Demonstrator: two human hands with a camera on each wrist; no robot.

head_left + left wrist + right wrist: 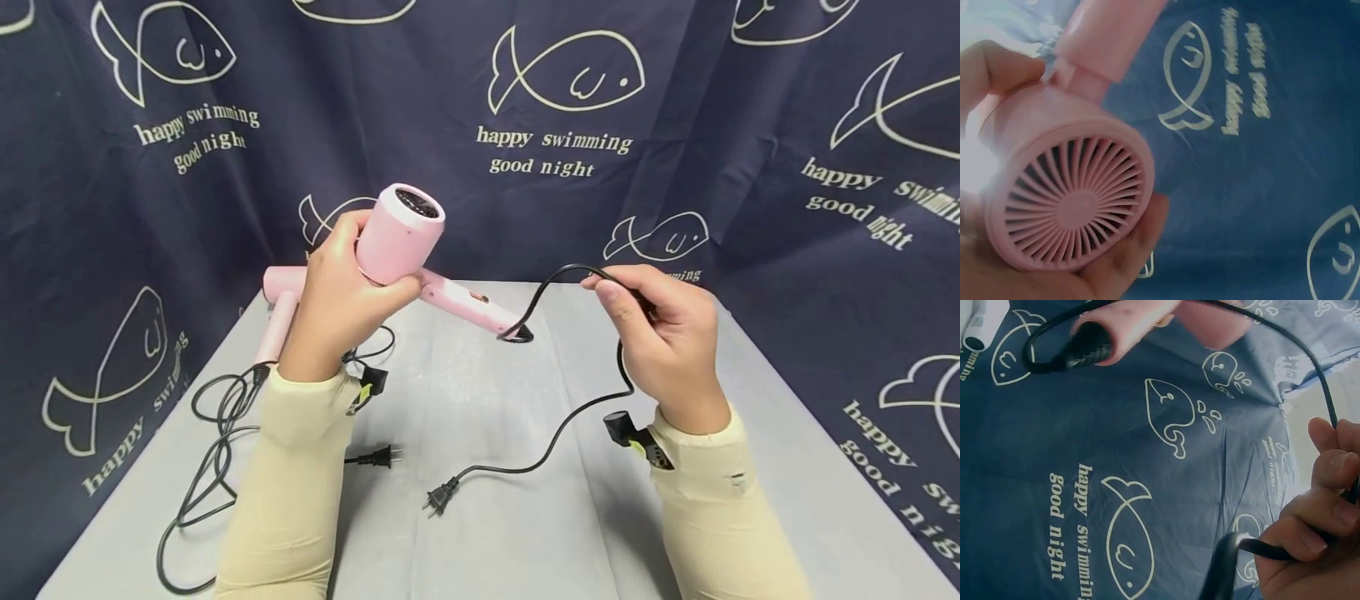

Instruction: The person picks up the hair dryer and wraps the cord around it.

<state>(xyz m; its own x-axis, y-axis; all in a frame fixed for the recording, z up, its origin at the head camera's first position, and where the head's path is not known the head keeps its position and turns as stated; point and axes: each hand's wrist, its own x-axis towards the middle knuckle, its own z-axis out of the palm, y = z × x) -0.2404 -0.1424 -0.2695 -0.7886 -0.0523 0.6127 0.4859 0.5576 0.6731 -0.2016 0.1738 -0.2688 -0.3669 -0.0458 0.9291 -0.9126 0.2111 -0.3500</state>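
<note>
My left hand (pixel 341 292) grips a pink hair dryer (pixel 401 242) round its barrel, raised above the table. Its handle (pixel 465 304) slants down to the right. The left wrist view shows the round slatted grille (pixel 1077 209) at the dryer's rear, with fingers around the barrel. In my right hand (pixel 663 333) is the dryer's black cord (pixel 562 271), held in curled fingers. From the handle's end the cord loops up to that hand, then hangs down to a two-pin plug (pixel 441 497) by the table. The right wrist view shows curled fingers (pixel 1335 465) round the cord.
A second pink hair dryer (pixel 277 321) lies at the table's left, partly behind my left arm. Its coiled black cord (pixel 221 442) spreads over the left side. Another plug (pixel 382 456) lies near my left sleeve. Dark fish-print curtains (pixel 450 100) stand around the grey table (pixel 510 533).
</note>
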